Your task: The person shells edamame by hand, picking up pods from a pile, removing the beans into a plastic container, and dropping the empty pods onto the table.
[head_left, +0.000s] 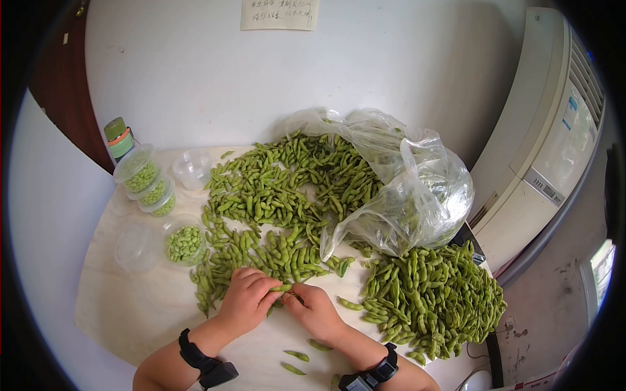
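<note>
We have a slim green soybean pod (pixel 282 288) up between both hands, just over the near edge of the spread pods on the white-covered counter (pixel 261 352). Left hand (pixel 244 296): fingers pinching the pod. Right hand (pixel 317 313): fingers curled in, pinching its other end. We see a black wristband on each wrist. Ahead of us: a broad heap of green pods (pixel 280 189), a crumpled clear plastic bag (pixel 433 189) lying against its right side. Second dense pile of green pods (pixel 433 303) sits right of our right hand. Left of the heap: a round clear plastic tub (pixel 170 228) holding shelled pale-green beans (pixel 184 244), a clear round lid (pixel 135 247) beside it, stacked bean-filled clear tubs (pixel 145 181) behind
</note>
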A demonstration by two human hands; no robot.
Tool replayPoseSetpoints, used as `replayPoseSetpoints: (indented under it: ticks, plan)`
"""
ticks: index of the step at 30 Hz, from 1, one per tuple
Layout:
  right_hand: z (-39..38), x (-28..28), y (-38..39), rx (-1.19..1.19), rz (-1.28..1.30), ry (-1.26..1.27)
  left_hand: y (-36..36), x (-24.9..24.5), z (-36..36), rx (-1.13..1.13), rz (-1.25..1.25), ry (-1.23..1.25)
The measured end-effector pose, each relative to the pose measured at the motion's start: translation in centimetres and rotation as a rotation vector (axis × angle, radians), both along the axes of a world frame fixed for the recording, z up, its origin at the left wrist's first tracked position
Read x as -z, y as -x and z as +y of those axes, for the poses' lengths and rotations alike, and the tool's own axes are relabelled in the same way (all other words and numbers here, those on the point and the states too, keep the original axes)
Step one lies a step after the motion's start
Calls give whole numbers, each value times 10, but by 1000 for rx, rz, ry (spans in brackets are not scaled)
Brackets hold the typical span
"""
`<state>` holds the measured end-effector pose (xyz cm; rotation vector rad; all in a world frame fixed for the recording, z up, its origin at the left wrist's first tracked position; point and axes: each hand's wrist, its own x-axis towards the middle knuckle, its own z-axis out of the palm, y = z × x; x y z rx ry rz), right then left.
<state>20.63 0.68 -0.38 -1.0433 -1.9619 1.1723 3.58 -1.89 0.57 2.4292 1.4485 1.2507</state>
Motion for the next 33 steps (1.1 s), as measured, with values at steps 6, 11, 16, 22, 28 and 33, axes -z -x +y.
replayPoseSetpoints:
  ticks: [6,11,16,22,28,33]
  plan:
    - [1,3,-1,-15,26,46,1,1,0,29,-8,15]
    - [0,5,0,-33,118,130,1,0,-1,34,-21,14]
    - [1,9,1,-41,142,151,0,-1,-1,30,-29,22]
    - [1,9,0,-53,167,218,0,2,-2,20,-54,67]
    - [1,11,0,-50,190,221,0,8,0,26,-61,98]
    - [1,7,0,-51,180,228,0,6,-1,36,-66,133]
